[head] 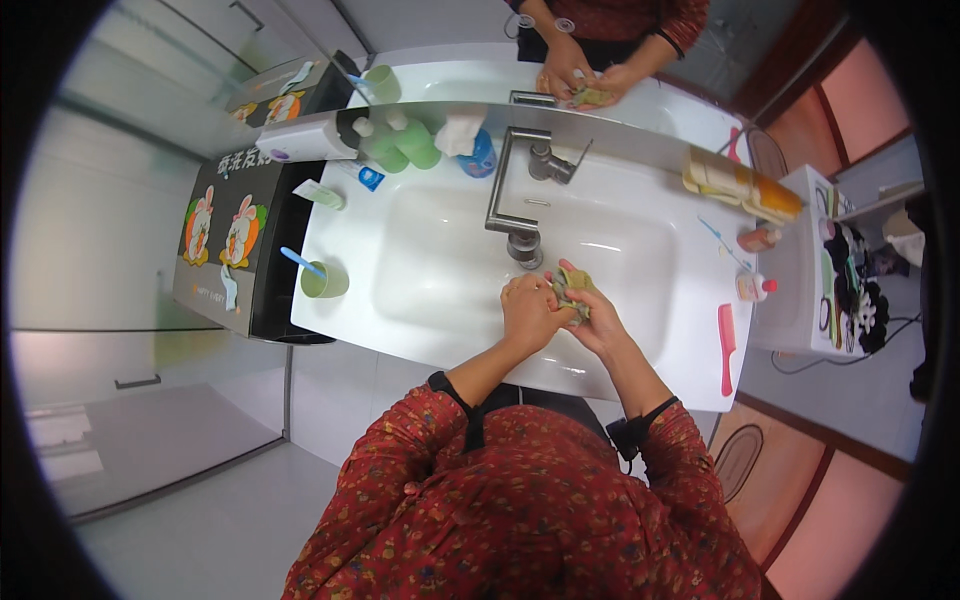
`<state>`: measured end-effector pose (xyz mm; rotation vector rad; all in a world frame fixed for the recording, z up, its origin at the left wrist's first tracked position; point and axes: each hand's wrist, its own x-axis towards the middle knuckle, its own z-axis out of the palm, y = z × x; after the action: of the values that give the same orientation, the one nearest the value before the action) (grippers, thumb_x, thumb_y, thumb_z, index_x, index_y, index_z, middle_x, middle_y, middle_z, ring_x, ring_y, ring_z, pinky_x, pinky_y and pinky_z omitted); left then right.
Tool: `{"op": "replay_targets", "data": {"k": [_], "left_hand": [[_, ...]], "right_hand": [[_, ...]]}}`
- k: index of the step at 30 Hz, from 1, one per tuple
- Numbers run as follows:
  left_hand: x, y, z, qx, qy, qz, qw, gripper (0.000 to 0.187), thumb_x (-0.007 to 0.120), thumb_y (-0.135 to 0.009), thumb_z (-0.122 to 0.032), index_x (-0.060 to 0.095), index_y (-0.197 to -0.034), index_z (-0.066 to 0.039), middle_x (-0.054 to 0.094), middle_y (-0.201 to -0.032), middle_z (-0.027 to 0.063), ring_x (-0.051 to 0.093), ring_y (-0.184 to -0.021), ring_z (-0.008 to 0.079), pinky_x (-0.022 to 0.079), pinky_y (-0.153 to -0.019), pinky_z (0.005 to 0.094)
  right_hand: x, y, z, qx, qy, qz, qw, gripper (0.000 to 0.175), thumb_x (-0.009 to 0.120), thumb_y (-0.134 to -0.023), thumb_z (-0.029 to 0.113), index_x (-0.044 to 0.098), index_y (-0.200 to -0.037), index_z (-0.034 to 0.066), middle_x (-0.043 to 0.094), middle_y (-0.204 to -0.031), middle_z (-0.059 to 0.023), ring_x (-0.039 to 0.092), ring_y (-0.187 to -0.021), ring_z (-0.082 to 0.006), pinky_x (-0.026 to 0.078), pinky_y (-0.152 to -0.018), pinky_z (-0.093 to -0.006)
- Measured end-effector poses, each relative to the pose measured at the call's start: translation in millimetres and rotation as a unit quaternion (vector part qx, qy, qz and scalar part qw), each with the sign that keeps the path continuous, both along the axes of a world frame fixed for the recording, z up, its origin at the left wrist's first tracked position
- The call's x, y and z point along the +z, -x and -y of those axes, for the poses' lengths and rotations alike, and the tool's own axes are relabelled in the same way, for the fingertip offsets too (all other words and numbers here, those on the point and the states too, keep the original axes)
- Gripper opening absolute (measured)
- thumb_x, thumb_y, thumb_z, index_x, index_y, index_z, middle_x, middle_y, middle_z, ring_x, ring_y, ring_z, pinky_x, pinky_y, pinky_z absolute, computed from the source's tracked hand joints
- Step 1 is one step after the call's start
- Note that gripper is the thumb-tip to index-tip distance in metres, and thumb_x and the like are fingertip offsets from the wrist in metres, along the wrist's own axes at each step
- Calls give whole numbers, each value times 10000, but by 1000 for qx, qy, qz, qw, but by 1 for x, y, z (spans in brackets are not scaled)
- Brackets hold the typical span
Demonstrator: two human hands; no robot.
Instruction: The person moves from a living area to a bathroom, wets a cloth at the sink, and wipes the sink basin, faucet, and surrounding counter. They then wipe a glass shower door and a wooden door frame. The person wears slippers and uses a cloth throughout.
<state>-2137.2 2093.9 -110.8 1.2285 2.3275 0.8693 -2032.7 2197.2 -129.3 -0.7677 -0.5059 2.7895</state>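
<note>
Over the white ceramic basin, a small bunched yellow-green and grey cloth is between my two hands. My right hand cups it from the right, with the thumb lying across it. From the left, my left hand grips its near side with curled fingers; a ring shows on one finger. Part of the cloth is hidden by the fingers. Just beyond my hands stands the angular grey metal faucet, its spout end above the basin. I cannot tell whether water is running.
Left on the counter are a green cup with a blue toothbrush, tubes and green pump bottles. To the right lie a pink comb, a small white bottle and a toothbrush. A mirror borders the back.
</note>
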Motion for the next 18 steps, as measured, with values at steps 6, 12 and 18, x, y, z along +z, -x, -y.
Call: {"op": "replay_targets", "data": {"k": [6, 12, 18], "left_hand": [[12, -14, -11, -53, -110, -30, 992, 192, 733, -679, -186, 596, -753, -74, 539, -951, 102, 491, -989, 314, 369, -907, 429], [-3, -15, 4, -140, -51, 48, 988, 200, 707, -746, -199, 615, -875, -76, 526, -1012, 130, 496, -1026, 322, 403, -907, 400], [-14, -5, 34, -134, 88, 74, 984, 233, 691, -787, -265, 624, -902, -73, 530, -1052, 143, 529, -1017, 336, 434, -886, 407]], "right_hand": [[-22, 4, -6, -99, -23, 89, 991, 301, 590, -886, 116, 510, -1174, 89, 577, -972, -61, 579, -800, -167, 474, -576, -277], [-28, -1, -27, -109, -125, 203, 965, 259, 648, -876, 352, 490, -906, 149, 513, -750, -15, 525, -572, -146, 368, -354, -246], [-23, -4, -62, -83, -194, 235, 949, 303, 614, -870, 442, 476, -916, 176, 476, -707, -9, 460, -528, -102, 277, -346, -224]]}}
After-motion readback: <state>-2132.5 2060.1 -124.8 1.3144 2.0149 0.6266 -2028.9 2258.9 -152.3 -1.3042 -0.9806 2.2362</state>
